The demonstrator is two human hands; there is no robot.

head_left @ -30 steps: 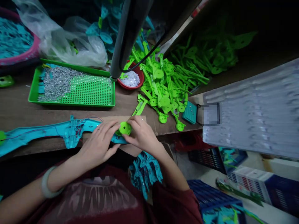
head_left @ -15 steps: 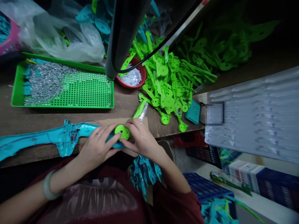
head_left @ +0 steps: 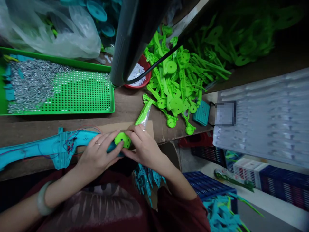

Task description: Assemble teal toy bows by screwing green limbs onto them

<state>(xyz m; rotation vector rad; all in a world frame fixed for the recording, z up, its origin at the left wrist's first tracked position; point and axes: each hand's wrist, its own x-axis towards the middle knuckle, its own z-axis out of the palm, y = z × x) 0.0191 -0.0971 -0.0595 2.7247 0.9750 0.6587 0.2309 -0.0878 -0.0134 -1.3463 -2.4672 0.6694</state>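
Fingers [head_left: 137,135] bent, left hand [head_left: 96,153] and right hand [head_left: 146,148] grip a round green disc [head_left: 121,139] against a smooth blue plastic piece [head_left: 48,146].

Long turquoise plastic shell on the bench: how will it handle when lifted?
The long turquoise plastic shell is probably stiff; its curved shape shows no sag. Likely light for its size, since it looks like a thin, open moulding. The thin red and blue wires may flop or snag, as some loop loosely past its edge.

Turquoise part [head_left: 48,149] cut off at left edge, partly hidden by left hand [head_left: 98,153]; red bowl [head_left: 144,62] partly behind pole [head_left: 123,61]
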